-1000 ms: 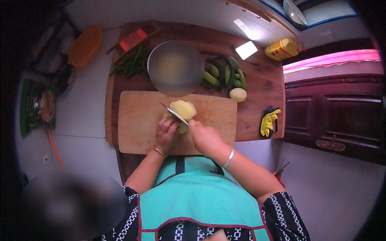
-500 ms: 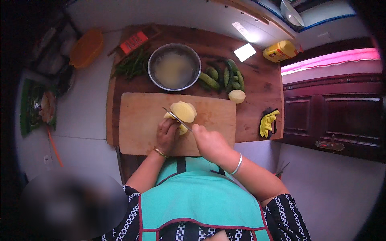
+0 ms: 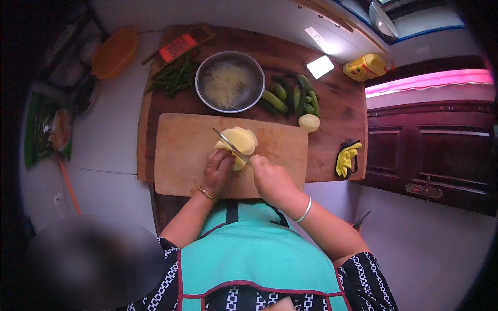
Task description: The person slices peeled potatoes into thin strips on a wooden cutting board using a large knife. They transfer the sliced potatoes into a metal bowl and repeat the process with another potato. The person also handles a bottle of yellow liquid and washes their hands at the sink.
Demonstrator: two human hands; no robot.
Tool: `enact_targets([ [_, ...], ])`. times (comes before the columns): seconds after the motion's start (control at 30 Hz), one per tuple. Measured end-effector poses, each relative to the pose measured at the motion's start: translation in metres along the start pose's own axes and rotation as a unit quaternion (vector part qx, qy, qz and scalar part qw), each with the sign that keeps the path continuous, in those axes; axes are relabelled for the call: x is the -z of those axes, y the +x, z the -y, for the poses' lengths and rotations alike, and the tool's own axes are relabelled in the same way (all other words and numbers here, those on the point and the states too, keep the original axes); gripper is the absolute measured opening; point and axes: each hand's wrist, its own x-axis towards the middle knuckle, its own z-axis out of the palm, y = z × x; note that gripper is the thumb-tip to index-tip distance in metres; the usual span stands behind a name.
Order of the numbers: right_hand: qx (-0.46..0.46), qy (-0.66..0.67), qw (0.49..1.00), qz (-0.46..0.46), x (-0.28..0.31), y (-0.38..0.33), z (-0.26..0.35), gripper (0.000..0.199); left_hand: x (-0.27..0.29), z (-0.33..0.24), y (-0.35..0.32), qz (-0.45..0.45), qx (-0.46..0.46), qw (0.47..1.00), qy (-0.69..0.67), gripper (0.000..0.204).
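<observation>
A wooden cutting board [image 3: 179, 150] lies along the near side of the table. Thin pale yellow potato slices [image 3: 239, 139] overlap near its middle, beyond the blade. My right hand [image 3: 273, 180] is closed around the handle of a knife [image 3: 228, 142], whose blade slants away to the left across the potato. Bent fingers of my left hand [image 3: 218, 171] press on the potato piece [image 3: 238, 165] on the near side of the blade, which partly hides it. A whole peeled potato [image 3: 309, 123] sits by the board's far right corner.
Behind the board stands a metal bowl [image 3: 200, 96] holding pale shreds in liquid. Cucumbers [image 3: 276, 101] lie to its right, green beans [image 3: 176, 78] and a grater with an orange plate [image 3: 177, 47] to its left. Yellow-black gloves [image 3: 346, 159] rest at the right edge; a yellow container [image 3: 364, 67] is farther back.
The whole view has shifted a little. The blade has moved slightly away from me across the potato, and the slices beyond it look more fanned out. Both hands keep their grips.
</observation>
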Motion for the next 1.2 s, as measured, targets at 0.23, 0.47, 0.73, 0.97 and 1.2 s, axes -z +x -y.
enact_targets([
  [0.23,-0.014,-0.018,0.999,0.027,0.016,-0.013,0.01,0.019,-0.002,0.005,-0.001,-0.005,-0.008,1.0,0.004,0.026],
  [0.47,-0.033,0.009,0.999,0.031,-0.039,0.02,-0.016,0.022,-0.003,0.002,0.001,-0.006,-0.019,1.0,-0.024,0.029],
  [0.73,-0.036,0.027,0.999,-0.002,-0.031,0.011,-0.01,0.026,0.003,-0.001,0.001,-0.014,-0.013,1.0,-0.023,0.03],
  [0.97,-0.009,-0.008,1.0,0.02,0.005,-0.002,0.003,0.024,0.002,-0.001,0.002,-0.017,-0.022,1.0,-0.005,0.029],
  [1.2,-0.015,-0.005,1.0,0.013,-0.012,-0.001,-0.012,0.023,-0.001,-0.001,0.001,-0.024,-0.017,1.0,-0.005,0.027],
])
